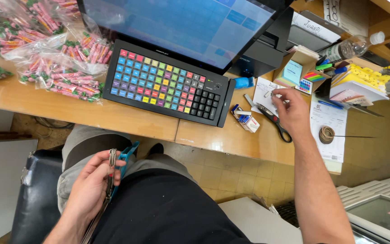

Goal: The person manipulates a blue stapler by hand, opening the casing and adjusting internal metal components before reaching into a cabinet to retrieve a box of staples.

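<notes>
A wooden desk (113, 118) carries a black keyboard (168, 83) with coloured keys below a tilted screen (181, 22). Clear bags of pink and green sweets (64, 74) lie at its left end. To the right lie black-handled scissors (274, 121), small blue-and-white packets (245, 119), printed papers (332, 122) and a coil of twine (326, 134).

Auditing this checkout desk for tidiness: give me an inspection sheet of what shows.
Surface: wooden counter, glossy, crowded.
Job's things: metal clip with teal strap over the lap; small pale item on a paper slip.
Clutter: scissors, twine coil, candy bags, coloured keyboard, water bottle.
Hands: left hand grips the clip; right hand pinches at the slip.
Cables: dark cables under the counter.
Surroundings: tiled floor, black seat.
</notes>
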